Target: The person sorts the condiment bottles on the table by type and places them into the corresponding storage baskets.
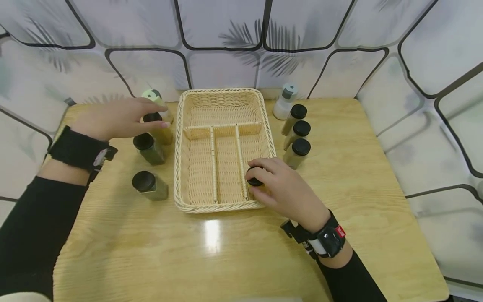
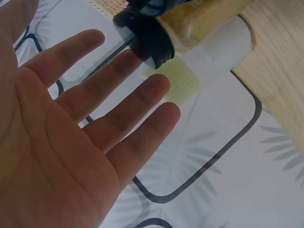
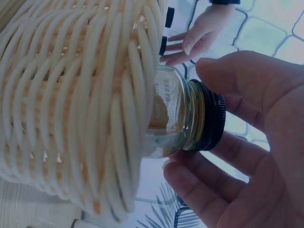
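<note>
My right hand (image 1: 283, 184) curls its fingers and thumb around the black lid of a glass spice jar (image 3: 168, 109). The jar stands in the front right compartment of a woven basket (image 1: 222, 207), its upper part above the rim in the right wrist view. On the left, my left hand (image 1: 120, 117) reaches with spread, fairly straight fingers over black-lidded jars. Its fingertips are right by the lid of a jar with yellow-brown contents (image 2: 199, 23), and the palm holds nothing. A darker green jar (image 1: 152, 153) stands just in front of that hand.
Another jar (image 1: 156, 188) stands nearer on the left. A green-capped bottle (image 1: 151, 95) is behind the left hand. Right of the basket stand a white bottle (image 1: 284, 105) and three black-lidded jars (image 1: 294, 154) in a row. Patterned cloth (image 1: 222, 67) borders the wooden table (image 1: 158, 247).
</note>
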Motion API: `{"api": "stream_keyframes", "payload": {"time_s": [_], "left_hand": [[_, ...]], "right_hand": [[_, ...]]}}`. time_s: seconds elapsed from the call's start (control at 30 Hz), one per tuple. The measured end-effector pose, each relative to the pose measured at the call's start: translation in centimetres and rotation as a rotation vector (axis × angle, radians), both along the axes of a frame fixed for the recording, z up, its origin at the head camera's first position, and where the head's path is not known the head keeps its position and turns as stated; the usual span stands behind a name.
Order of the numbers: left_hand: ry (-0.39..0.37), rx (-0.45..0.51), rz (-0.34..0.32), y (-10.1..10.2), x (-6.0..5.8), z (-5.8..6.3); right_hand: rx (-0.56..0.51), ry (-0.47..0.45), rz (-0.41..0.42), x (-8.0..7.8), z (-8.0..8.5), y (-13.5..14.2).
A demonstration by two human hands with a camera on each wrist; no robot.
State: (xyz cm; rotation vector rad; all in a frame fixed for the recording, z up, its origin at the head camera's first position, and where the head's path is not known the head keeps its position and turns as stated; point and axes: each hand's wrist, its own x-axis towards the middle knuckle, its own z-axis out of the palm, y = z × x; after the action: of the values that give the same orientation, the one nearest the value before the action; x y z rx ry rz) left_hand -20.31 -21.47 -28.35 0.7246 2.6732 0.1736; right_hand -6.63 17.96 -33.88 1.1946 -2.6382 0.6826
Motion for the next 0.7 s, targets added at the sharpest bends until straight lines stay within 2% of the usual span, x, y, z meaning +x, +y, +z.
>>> {"api": "stream_keyframes", "payload": {"time_s": [0.33, 0.53, 0.7], "left_hand": [[0.024, 0.021, -0.03, -0.29, 0.23, -0.99], [0.0, 0.04, -0.031, -0.46, 0.13, -0.95], [0.013, 0.055, -0.045, -0.35, -0.29, -0.82]], "right_hand": [[0.016, -0.005, -0.013, 0.22, -0.16, 0.03], [0.015, 0.002, -0.019, 0.16, -0.58, 0.0], [0.007, 0.008, -0.01, -0.02, -0.72, -0.11]]}}
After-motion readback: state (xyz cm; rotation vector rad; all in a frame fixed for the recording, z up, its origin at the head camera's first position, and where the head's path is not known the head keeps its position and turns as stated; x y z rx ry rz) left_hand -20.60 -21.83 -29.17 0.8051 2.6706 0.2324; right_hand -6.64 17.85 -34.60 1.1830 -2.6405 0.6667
